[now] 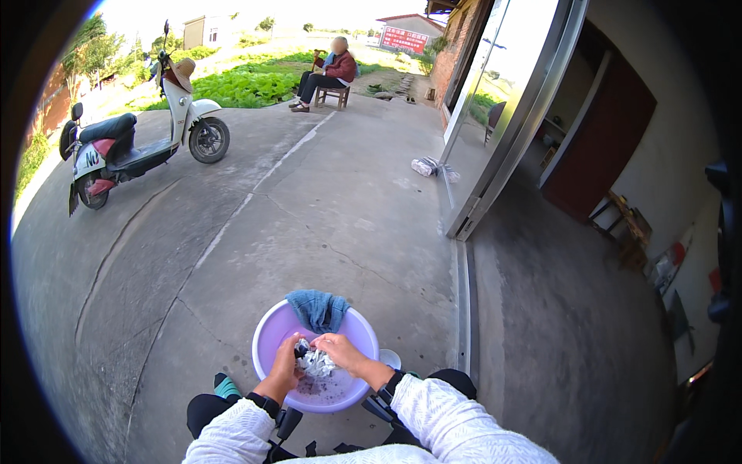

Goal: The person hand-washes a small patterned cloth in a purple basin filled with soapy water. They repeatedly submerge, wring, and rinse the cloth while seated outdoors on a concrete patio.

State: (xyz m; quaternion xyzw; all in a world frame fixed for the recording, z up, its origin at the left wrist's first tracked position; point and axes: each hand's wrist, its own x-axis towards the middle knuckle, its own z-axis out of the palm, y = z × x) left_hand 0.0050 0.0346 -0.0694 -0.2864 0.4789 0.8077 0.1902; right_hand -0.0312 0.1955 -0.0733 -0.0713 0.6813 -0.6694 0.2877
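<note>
Between both hands is a bunched white cloth with dark patches (316,362), held just above the bottom of a purple plastic basin (262,342). My left hand (284,362) grips the cloth's left side, while my right hand (342,352) grips its upper right, fingers bent into the folds. Dark specks lie over the basin's bottom below the cloth. A blue denim-like cloth (319,310) hangs over the far rim of the basin. Against the basin's right side is a small pale bowl (390,359), partly hidden by my right wrist.
The basin stands on cracked concrete (301,232). To the right are a metal-framed glass door (493,122) and its floor track (464,307). A white scooter (145,139) is parked at left. Farther off, a person (333,75) sits on a wooden chair (331,95).
</note>
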